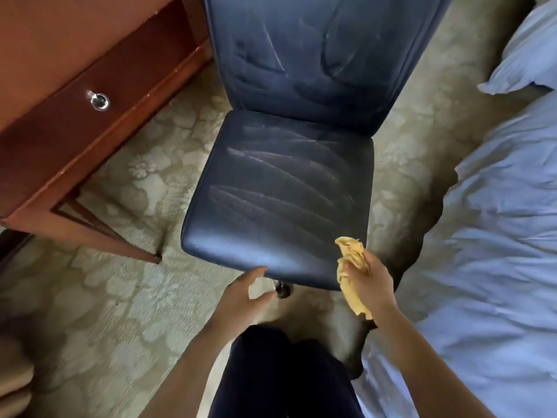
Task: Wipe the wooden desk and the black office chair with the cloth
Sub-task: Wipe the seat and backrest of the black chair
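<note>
head | my right hand (369,285) holds the yellow cloth (351,267) by the chair (280,191) seat | my left hand (244,292) is open

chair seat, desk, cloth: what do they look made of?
Likely: chair seat dark leather or vinyl, smooth, from its sheen and pale wipe streaks; desk reddish-brown wood or veneer, smooth satin surface; cloth soft yellow fabric, matte, crumpled in the right hand.
</note>
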